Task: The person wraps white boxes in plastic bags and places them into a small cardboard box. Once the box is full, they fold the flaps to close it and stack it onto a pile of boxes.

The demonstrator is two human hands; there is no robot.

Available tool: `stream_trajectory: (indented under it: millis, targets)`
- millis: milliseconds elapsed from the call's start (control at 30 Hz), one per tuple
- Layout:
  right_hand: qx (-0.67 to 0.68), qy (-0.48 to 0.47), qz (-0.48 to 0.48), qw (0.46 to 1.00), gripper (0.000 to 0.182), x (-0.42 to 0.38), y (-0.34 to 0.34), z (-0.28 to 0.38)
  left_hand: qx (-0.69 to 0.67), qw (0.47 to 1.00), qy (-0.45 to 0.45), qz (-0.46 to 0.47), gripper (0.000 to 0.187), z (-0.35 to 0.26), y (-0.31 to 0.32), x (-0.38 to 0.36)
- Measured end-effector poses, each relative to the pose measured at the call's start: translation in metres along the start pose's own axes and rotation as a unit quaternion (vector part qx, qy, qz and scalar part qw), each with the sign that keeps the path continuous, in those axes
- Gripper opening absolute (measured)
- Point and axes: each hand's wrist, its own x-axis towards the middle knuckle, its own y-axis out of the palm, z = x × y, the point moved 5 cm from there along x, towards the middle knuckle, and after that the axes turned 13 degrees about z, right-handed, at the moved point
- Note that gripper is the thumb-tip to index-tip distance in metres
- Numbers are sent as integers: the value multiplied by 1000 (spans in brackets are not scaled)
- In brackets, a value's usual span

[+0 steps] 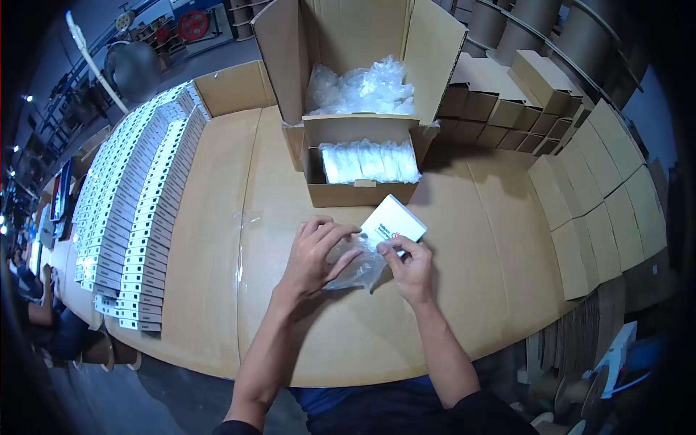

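Observation:
Over the middle of the cardboard-covered table, my left hand (319, 250) has its fingers curled at the edge of a clear plastic bag (355, 272). A white box (395, 221) with small print stands out of the bag's upper right side. The thumb and fingers of my right hand (409, 268) pinch the bag's edge at the box's lower side. Just beyond the hands is an open brown carton (362, 194) holding a row of bagged items (370, 162). Whether the white box sits partly inside the bag is hard to tell.
Behind the carton stands a larger open box (438, 65) with clear plastic bags (366, 85). Long stacks of white boxes (130, 210) line the left. Brown cartons (594, 196) are stacked at the right and back right. A person (43, 308) is at the far left edge.

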Motion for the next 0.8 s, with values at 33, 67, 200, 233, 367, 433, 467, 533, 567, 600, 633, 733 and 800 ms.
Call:
stream_trajectory:
  millis: [33, 67, 200, 233, 367, 433, 467, 533, 567, 600, 633, 733, 800]
  targets:
    - [-2, 4, -1, 1000, 21, 1, 0, 2, -7, 1000, -3, 2, 43, 3, 0, 1]
    - [-5, 10, -3, 1000, 21, 2, -1, 2, -15, 1000, -7, 4, 41, 5, 0, 1]
    - [-55, 31, -20, 998, 25, 3, -2, -3, -33, 999, -26, 4, 29, 10, 3, 1]
    - [-60, 42, -14, 997, 25, 3, -2, -2, -22, 1000, -21, 3, 25, 9, 1, 1]
    - [-83, 32, -34, 995, 26, 3, -2, 3, -12, 1000, -25, 8, 22, 11, 1, 0]
    - [-97, 9, -20, 995, 28, 3, 1, 0, -15, 1000, -18, 3, 21, 13, 1, -1]
    - [-105, -3, -14, 994, 29, 3, 2, -2, -16, 1000, -13, 0, 21, 13, 1, 0]
    - [-113, 20, -7, 993, 31, 1, 4, -14, 16, 999, -5, -33, 21, 14, 2, 0]
    - [-117, 32, -4, 993, 32, 1, 3, -18, 33, 998, 0, -50, 21, 14, 2, 0]
    - [-127, 37, -7, 991, 32, 1, 3, -18, 40, 998, 5, -56, 21, 11, 1, 1]
    - [-136, 44, -10, 990, 33, 0, 3, -18, 48, 997, 10, -62, 21, 6, 0, 2]
    - [-149, 43, -14, 988, 33, 0, 4, -10, 56, 997, 28, -47, 23, 0, 0, 3]
    - [-143, 50, -19, 988, 34, 0, 2, -7, 49, 998, 32, -37, 24, -1, 2, 2]
